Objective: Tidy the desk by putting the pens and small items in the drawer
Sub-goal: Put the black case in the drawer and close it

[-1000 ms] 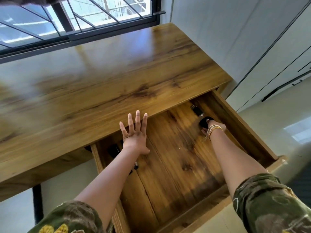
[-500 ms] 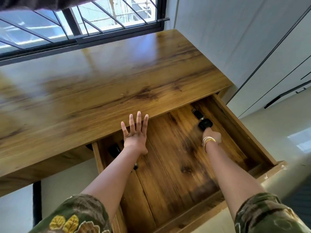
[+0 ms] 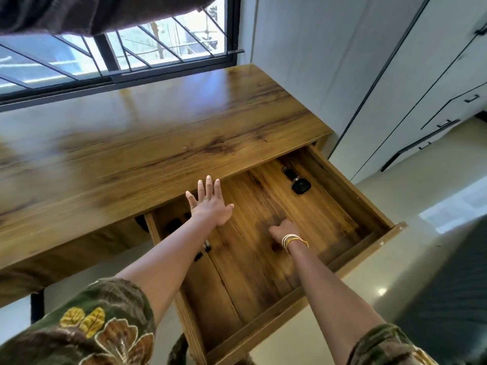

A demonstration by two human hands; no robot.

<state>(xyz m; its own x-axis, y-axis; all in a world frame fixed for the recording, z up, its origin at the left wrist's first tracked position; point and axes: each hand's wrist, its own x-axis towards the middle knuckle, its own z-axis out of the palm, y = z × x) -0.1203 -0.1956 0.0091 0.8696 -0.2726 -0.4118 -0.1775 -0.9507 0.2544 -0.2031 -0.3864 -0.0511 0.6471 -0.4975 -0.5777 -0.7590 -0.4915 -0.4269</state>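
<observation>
The wooden drawer (image 3: pixel 374 206) stands pulled out under the wooden desk (image 3: pixel 158 133). A small black rounded item (image 3: pixel 301 186) lies at its back right beside a narrow dark item (image 3: pixel 288 173). Pens (image 3: pixel 207 246) lie at the drawer's left, partly hidden under my left forearm, with other dark items (image 3: pixel 172 224) near the back left. My left hand (image 3: pixel 209 204) is open, fingers spread, above the drawer's back edge. My right hand (image 3: pixel 283 229) is in the drawer's middle with fingers curled and blurred, away from the black item; nothing shows in it.
A barred window (image 3: pixel 118 56) runs behind the desk. White cabinets with dark handles (image 3: pixel 421 101) stand to the right. Pale floor lies around the drawer front (image 3: pixel 316 280), and a dark desk leg (image 3: pixel 37 306) is at the lower left.
My right hand has let go of the black rounded item at the back right and drawn back toward the drawer's middle. My left hand stays spread; the camera view shifted.
</observation>
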